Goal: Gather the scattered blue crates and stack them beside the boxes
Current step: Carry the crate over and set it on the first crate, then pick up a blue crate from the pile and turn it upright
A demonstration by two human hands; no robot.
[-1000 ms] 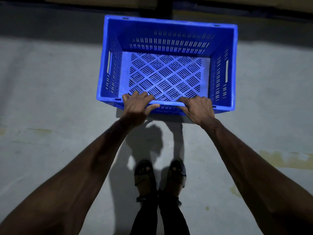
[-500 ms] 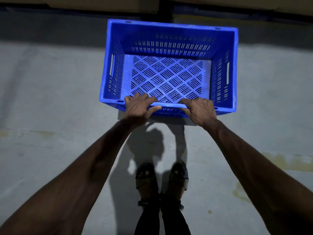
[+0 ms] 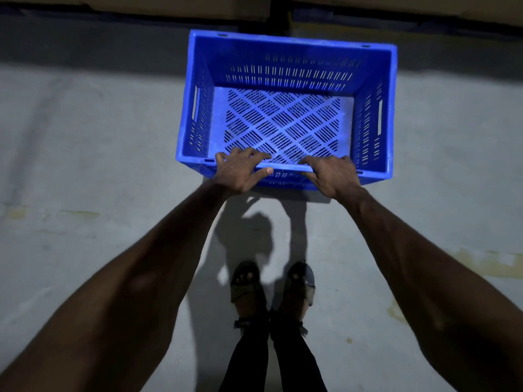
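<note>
No brand, label or writing can be read anywhere on the blue crate [image 3: 285,89], a rectangular moulded-plastic box with slotted walls, a handle slot in each end wall and a floor pierced in a diamond lattice. Both hands grip its near long rim: the left hand [image 3: 239,172] curls its fingers over the edge into the crate with the thumb pressed along the outer face, and the right hand [image 3: 334,176] closes on the same rim just beside it. The crate sits low over the smooth, stained grey concrete floor [image 3: 85,165], close to the brown boxes [image 3: 169,7] along the top edge, with sandalled feet [image 3: 271,284] below.
</note>
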